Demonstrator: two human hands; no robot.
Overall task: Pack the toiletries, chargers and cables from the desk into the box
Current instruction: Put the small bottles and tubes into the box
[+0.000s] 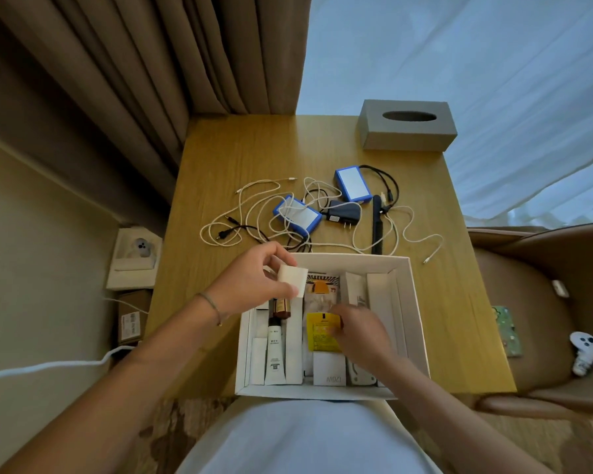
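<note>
— From the head view, what's she, or he, got there? The left hand (254, 275) is over the box's (415, 323) ten o'clock corner.

— Fingers closed round a small white carton (292, 280), pinched by its sides and held above the left compartment. I'd guess it's kept up there while a slot is chosen; a white tube (275, 350) and a brown bottle (281, 306) already lie below it.

— And the right hand (360, 331)?

— Down inside the box, near the centre, fingers curled against a yellow sachet (322, 331). It's blurred, so whether it grips or only nudges the sachet, I cannot tell. Probably squaring things up to make room.

— The box looks well filled.

— With toiletries, yes: packed side by side in rows. But at twelve o'clock on the desk (220, 159), the blue chargers (352, 184), a black plug adapter (344, 213) and the white cables (254, 213) lie tangled, untouched. They're loosely snarled together, so I reckon they'll need separating first.
</note>
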